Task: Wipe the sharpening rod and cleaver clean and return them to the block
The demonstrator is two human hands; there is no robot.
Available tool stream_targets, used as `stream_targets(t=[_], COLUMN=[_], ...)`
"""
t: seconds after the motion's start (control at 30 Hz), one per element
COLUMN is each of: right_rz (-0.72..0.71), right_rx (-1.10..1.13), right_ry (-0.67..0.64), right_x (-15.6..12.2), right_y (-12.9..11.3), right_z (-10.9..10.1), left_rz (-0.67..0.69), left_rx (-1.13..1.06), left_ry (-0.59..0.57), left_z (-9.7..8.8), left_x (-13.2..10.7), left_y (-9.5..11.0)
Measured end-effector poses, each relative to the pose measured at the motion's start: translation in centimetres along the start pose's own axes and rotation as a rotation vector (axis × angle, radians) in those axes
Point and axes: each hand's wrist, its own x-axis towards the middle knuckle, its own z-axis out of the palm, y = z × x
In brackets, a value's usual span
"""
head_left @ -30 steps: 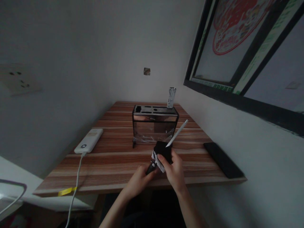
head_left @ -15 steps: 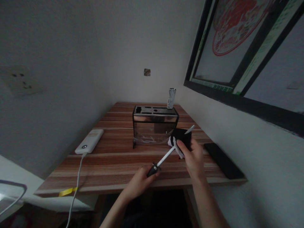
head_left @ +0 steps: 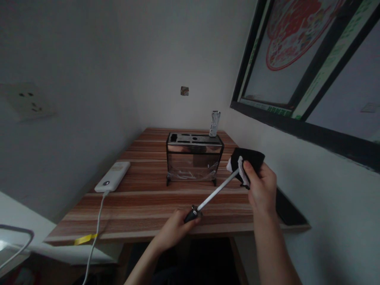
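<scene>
While the left hand, fingers closed, grips a white rod by its black handle above the desk, the raised right hand pinches a black cloth around, seemingly, its tip.

- The left hand sits low, at 6 o'clock in the view, with its fingers curled tight around a black handle.
- The bare left forearm comes up from the bottom edge, slanting toward 1 o'clock.
- The right hand is higher, at 2 o'clock from the left hand. Its back faces the camera, and thumb and fingers pinch a black cloth.
- The bare right forearm rises from the bottom edge toward 12 o'clock, wrist nearly straight.
</scene>
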Motion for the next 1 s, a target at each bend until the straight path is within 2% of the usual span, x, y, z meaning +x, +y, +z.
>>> stream_targets(t=[0.2,0.4,0.7,0.87,1.0], right_rz=[0.010,0.062,0.166,0.256,0.260], right_rx=[0.054,0.093,-0.072,-0.054,-0.053], right_ry=[0.037,-0.028,-0.297,-0.418,-0.498], right_x=[-0.1,-1.2,-5.4,-7.7,-9.0], right_y=[0.0,0.0,1.7,2.1,2.4], right_z=[0.3,0.9,3.2,4.0,4.5], left_rz=[0.003,-0.006,0.007,0.022,0.021], left_rx=[-0.003,-0.017,-0.067,-0.127,-0.173], left_ry=[0.003,-0.002,0.012,0.022,0.026], left_z=[0.0,0.1,-0.1,-0.2,-0.1], left_x=[0.0,0.1,0.3,0.4,0.4], left_y=[0.1,-0.1,-0.1,-0.1,-0.5])
